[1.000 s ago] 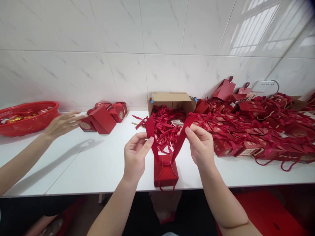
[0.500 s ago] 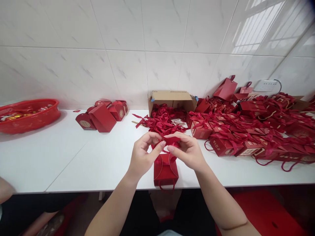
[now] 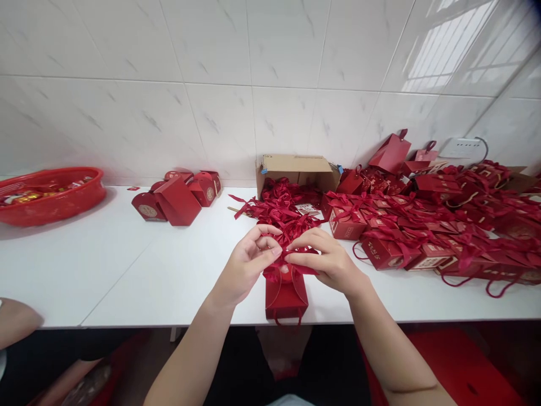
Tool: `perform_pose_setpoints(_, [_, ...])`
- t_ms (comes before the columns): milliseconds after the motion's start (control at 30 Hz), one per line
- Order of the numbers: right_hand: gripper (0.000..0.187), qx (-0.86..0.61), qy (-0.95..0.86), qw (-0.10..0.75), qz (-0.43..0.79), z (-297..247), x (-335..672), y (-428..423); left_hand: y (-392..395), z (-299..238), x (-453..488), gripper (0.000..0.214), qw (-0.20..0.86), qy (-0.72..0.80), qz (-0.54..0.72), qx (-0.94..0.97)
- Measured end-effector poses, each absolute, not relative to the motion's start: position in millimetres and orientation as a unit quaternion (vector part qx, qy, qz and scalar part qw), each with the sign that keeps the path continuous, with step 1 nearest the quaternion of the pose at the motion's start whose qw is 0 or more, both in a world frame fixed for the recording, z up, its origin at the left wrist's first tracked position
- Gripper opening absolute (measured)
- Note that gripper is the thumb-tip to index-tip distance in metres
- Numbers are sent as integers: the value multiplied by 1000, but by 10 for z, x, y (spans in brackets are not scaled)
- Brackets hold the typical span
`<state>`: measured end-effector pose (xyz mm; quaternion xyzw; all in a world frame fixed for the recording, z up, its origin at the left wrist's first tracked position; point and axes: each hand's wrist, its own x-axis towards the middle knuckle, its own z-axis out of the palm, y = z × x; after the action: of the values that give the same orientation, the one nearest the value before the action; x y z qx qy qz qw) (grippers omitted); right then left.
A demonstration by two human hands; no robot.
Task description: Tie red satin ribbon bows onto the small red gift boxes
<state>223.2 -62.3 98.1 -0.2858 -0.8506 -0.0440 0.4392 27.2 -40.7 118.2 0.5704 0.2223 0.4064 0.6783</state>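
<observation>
A small red gift box (image 3: 286, 296) stands at the front edge of the white table (image 3: 127, 265). A dark red ribbon (image 3: 296, 254) crosses over its top. My left hand (image 3: 249, 262) pinches the ribbon from the left with curled fingers. My right hand (image 3: 327, 259) pinches it from the right, and the fingertips of both hands nearly meet above the box. Just behind my hands lies a heap of loose red ribbons (image 3: 281, 211).
An open cardboard box (image 3: 296, 169) stands against the tiled wall. Several ribboned red boxes (image 3: 422, 231) cover the table's right side. A few red boxes (image 3: 177, 197) sit at left-centre, a red basket (image 3: 51, 194) far left. Another person's arm (image 3: 14, 321) shows at the lower left.
My hands came down from holding the two ribbon ends apart and high, and met over the box. The other person's arm drew back from the left boxes to the frame's edge.
</observation>
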Motion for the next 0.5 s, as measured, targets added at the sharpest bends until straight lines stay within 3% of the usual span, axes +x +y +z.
perform_pose_setpoints(200, [27,-289,-817,499,-4,858,2215,-643,-487,1144,303,33,503,272,446,689])
perform_pose_setpoints(500, [28,-273,-797,532,81,806,2208,-682,-490,1073,250,34,448,254,449,730])
